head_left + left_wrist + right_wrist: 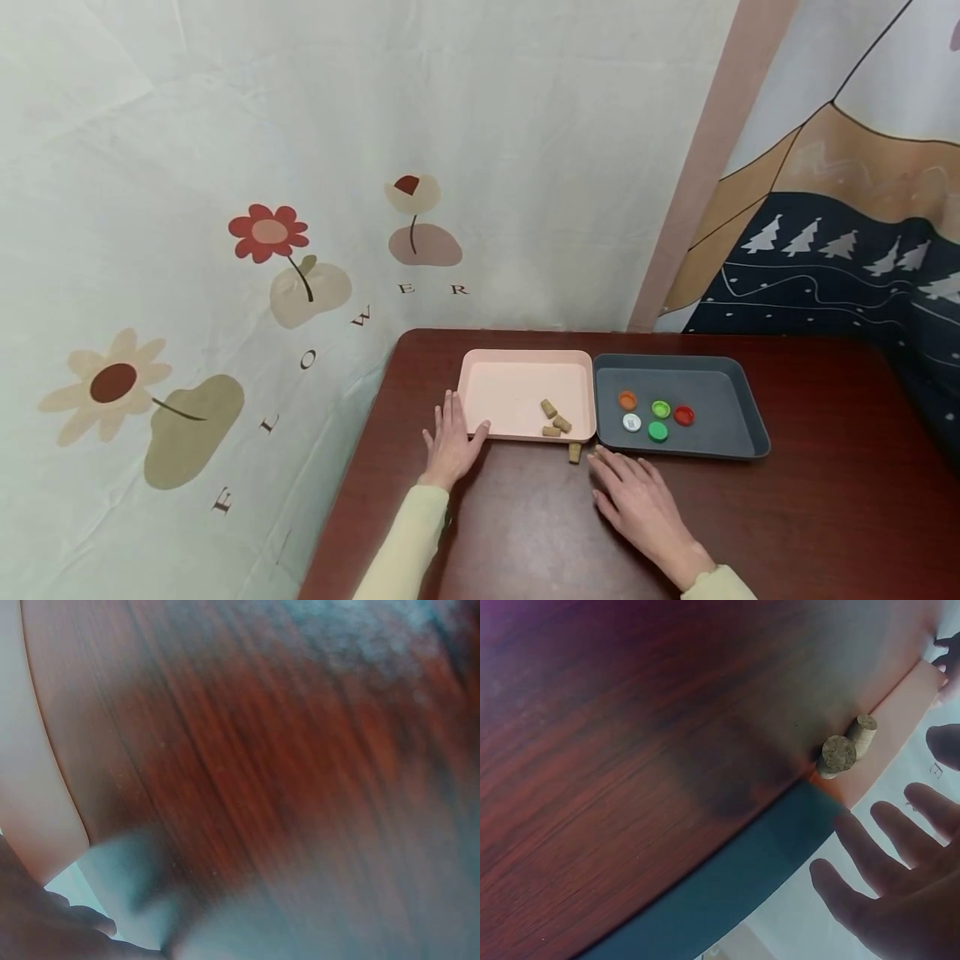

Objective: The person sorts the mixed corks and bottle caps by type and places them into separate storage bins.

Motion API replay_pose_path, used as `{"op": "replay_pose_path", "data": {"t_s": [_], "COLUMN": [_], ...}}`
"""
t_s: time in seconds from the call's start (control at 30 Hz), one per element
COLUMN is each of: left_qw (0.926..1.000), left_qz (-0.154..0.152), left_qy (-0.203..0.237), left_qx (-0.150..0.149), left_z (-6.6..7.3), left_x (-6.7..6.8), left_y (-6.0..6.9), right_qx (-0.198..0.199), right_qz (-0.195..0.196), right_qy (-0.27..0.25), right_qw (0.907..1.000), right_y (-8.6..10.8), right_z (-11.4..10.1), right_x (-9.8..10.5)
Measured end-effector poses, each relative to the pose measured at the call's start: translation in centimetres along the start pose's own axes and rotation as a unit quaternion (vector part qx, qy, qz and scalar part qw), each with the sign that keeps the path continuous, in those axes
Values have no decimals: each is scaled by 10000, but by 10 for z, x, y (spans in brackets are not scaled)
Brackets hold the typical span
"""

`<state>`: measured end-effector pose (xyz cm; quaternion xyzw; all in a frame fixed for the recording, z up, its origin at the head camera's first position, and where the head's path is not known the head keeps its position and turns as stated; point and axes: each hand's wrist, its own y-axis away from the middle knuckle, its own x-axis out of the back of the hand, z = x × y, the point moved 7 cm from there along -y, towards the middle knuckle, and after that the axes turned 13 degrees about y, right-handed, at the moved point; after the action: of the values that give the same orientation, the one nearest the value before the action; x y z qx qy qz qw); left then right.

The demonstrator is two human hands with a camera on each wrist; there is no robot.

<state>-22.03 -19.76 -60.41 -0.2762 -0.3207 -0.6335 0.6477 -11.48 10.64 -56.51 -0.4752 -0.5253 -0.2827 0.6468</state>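
My left hand [450, 450] rests at the front left corner of the pink tray [525, 367], fingers extended along its side and thumb at the front rim. Three corks [562, 424] lie in that tray's front right corner. Another cork [574, 452] sits on the table against the front wall. Beside it my right hand [641, 504] hovers with loosely spread fingers. Under its fingertips a further cork is mostly hidden in the head view; the right wrist view shows this nearer cork [838, 754] apart from the fingers.
A dark grey tray [712, 383] adjoins the pink one on the right, holding several round plastic caps, among them a white cap [632, 422] and a red cap [683, 415]. Both trays stand on a brown wooden table [525, 533]. Printed curtains [525, 167] hang behind.
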Motion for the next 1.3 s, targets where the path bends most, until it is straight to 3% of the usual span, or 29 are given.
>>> {"op": "replay_pose_path", "data": {"t_s": [0.57,1.0,1.3], "left_qw": [9997,9996,10000], "left_qz": [114,149,23], "left_qy": [155,145,3], "left_qx": [-161,-193,-59], "left_z": [2,3,3], "left_x": [0,2,3], "left_y": [2,3,3], "right_qx": [-401,-269,-301], "right_qz": [-785,-387,-390], "right_qy": [278,389,313], "right_qw": [9957,9981,9983], "right_y": [-11,-8,-6], "right_z": [2,3,6], "right_x": [-25,-23,-26]}}
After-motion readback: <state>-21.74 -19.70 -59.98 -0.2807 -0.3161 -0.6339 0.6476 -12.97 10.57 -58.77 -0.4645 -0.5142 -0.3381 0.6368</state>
